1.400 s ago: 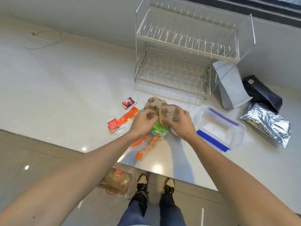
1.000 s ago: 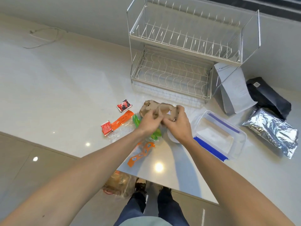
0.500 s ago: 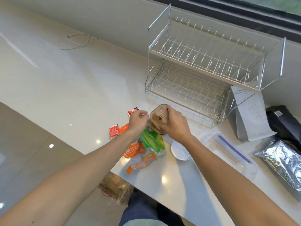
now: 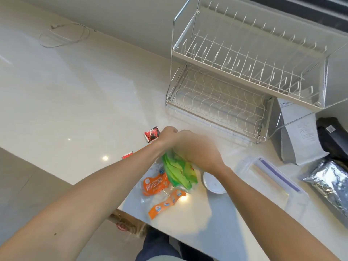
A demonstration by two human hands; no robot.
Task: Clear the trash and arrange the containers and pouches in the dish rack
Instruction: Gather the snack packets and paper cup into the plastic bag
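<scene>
Near the counter's front edge, both hands, left (image 4: 167, 136) and right (image 4: 197, 153), have closed over the wrappers (image 4: 177, 172); the cardboard carrier seen earlier is now hidden. Grip blurred, cannot tell. Dish rack (image 4: 244, 72) at the back edge remains empty.

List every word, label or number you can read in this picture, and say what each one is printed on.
"航空": large white characters on the orange wrapper; a third character is partly hidden.
Grey pouch: a block of small print, too small to read.
Black pouch: a small white label, unreadable.
Green wrapper: small print, blurred.
Orange strip: round icons only, no legible words.
Red sachet: pattern only, nothing legible.
</scene>
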